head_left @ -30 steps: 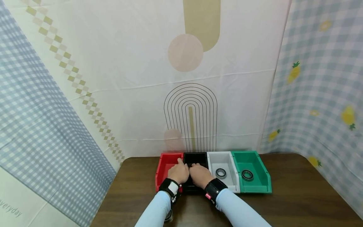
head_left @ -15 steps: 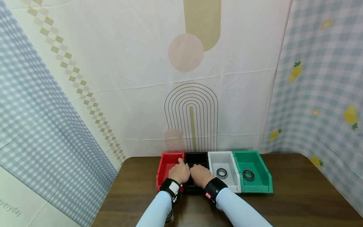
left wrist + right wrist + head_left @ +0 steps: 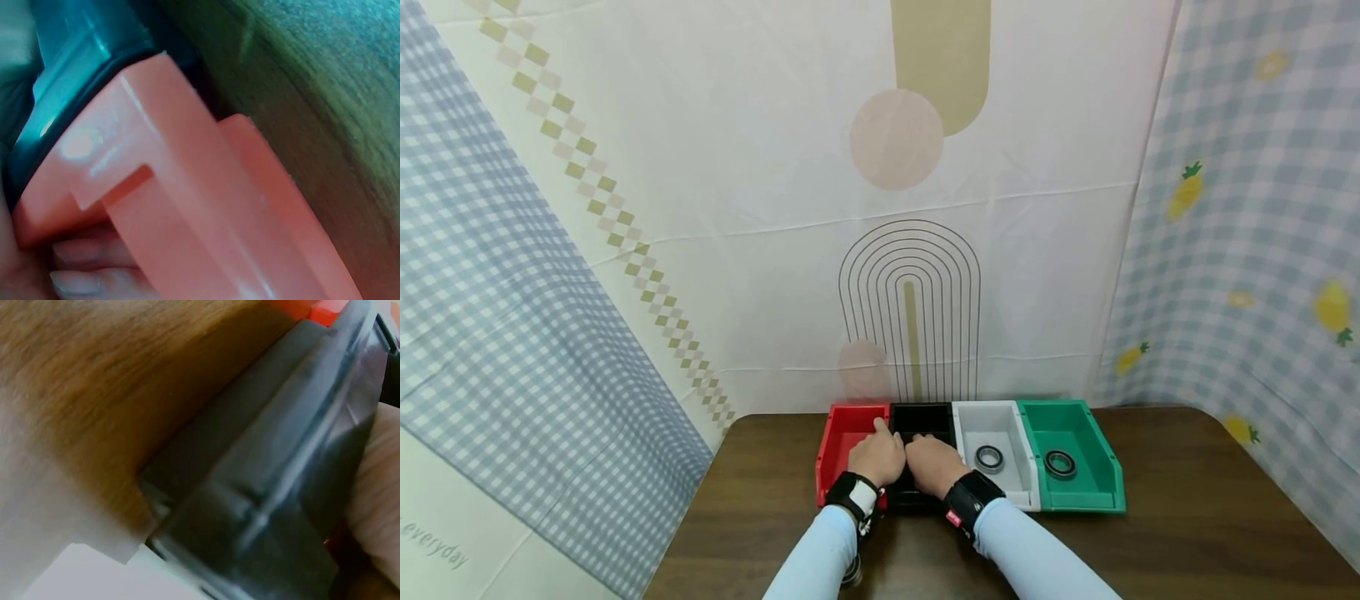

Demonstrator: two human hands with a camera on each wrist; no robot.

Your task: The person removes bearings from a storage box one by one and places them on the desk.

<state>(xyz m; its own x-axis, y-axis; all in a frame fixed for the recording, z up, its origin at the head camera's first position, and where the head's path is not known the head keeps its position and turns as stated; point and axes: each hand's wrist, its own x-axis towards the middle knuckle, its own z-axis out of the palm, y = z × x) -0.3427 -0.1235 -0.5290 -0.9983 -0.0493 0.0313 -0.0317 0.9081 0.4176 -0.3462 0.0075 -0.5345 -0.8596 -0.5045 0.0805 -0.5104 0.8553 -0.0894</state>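
My left hand (image 3: 877,457) lies over the border between the red bin (image 3: 844,429) and the black bin (image 3: 917,502). In the left wrist view, two curled fingertips (image 3: 78,282) show inside the red bin, beneath its rim; whether they hold anything is hidden. My right hand (image 3: 934,465) reaches into the black bin, close beside the left, its fingertips out of sight. The right wrist view shows part of that hand inside the black bin's wall (image 3: 250,487). A ball bearing (image 3: 989,458) lies in the white bin (image 3: 981,422), another bearing (image 3: 1060,464) in the green bin (image 3: 1097,483).
The bins stand in a row at the back of a brown wooden table (image 3: 760,500). Another bearing (image 3: 852,571) sits on the table near the left forearm, partly covered by it. A patterned cloth (image 3: 775,292) hangs behind, with checked cloths on both sides.
Everything shifts slightly right in the head view as the camera turns a little. Both hands keep their place at the red and black bins.
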